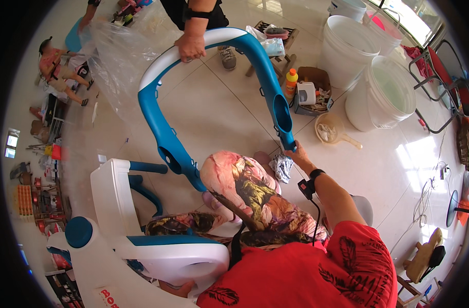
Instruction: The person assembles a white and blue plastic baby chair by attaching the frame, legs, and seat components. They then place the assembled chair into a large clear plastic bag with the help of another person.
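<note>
Tiled floor (pixel 214 110): right grip (pixel 298 155) pinches blue-and-white frame (pixel 257 54), co-worker's hand (pixel 191 47) likely sharing its weight; left grip (pixel 179 290) mostly hidden, cannot tell closure.

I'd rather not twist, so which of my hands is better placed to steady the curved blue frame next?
Probably your right hand: it holds the right end of the curved blue frame. Your left hand is partly hidden by the white panel, away from the frame.
</note>
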Demonstrator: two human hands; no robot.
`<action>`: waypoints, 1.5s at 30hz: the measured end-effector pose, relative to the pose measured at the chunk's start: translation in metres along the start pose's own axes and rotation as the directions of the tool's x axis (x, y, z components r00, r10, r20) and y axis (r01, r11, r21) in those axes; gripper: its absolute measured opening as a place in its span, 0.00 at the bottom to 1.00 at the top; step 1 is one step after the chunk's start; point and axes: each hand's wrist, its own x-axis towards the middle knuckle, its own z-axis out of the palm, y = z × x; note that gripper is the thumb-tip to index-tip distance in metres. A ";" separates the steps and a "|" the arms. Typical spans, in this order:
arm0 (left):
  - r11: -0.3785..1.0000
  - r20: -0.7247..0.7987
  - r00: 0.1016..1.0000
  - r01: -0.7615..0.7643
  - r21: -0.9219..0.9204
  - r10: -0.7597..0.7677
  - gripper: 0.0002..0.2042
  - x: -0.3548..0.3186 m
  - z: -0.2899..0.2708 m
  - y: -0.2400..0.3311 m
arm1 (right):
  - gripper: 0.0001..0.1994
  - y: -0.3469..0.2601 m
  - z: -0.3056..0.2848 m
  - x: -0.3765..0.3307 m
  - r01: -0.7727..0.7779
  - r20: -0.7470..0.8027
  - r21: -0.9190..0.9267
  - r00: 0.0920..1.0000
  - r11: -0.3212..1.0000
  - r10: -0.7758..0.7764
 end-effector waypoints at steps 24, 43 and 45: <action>0.995 -0.004 1.000 -0.031 -0.093 0.031 0.51 0.054 -0.004 -0.026 | 0.19 0.071 0.017 -0.023 0.489 0.648 -0.560 0.762 0.668 -0.015; 0.929 0.019 0.931 -0.363 -0.065 0.365 0.47 0.047 -0.007 -0.005 | 0.13 -0.406 0.013 -0.161 0.618 0.467 0.459 0.443 0.639 -0.765; 0.916 0.015 0.916 -0.400 -0.043 0.401 0.47 0.043 -0.009 -0.005 | 0.16 -0.403 0.040 -0.185 0.400 0.621 0.579 0.349 0.711 -0.702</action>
